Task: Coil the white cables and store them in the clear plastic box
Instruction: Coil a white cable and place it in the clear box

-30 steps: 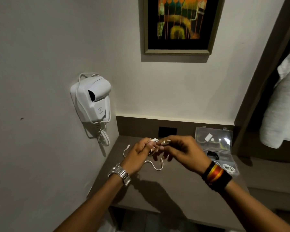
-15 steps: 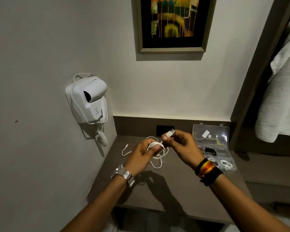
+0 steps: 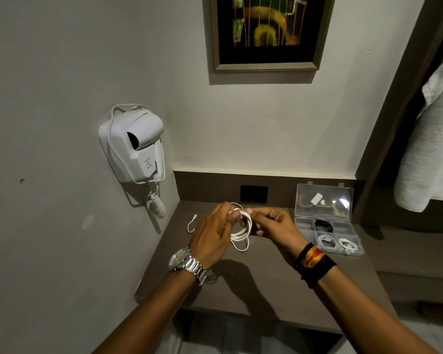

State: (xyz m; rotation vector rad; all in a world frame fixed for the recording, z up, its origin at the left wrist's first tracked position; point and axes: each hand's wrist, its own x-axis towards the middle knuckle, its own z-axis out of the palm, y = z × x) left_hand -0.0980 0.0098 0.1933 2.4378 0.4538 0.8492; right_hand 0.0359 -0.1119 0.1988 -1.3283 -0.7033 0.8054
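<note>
Half a second ago the right hand held the plug end of the white cable up and clear of the coil; now that end is no longer visible, and the right fingers pinch at the top of the loops, just beside the left hand. The left hand grips the bundle closed, several turns hanging below its fingers above the desk. That suggests the winding is nearly finished and the person is tucking or wrapping the last stretch (whether the plug is threaded through the loops cannot be told). A loose tail lies on the desk left of the hands; whether it belongs to this cable or to another is unclear.

The clear plastic box stands open to the right, lid raised, with two white coils already in its front compartments and a dark item behind them. Judging by this, the next step is carrying the finished coil over to the box.
</note>
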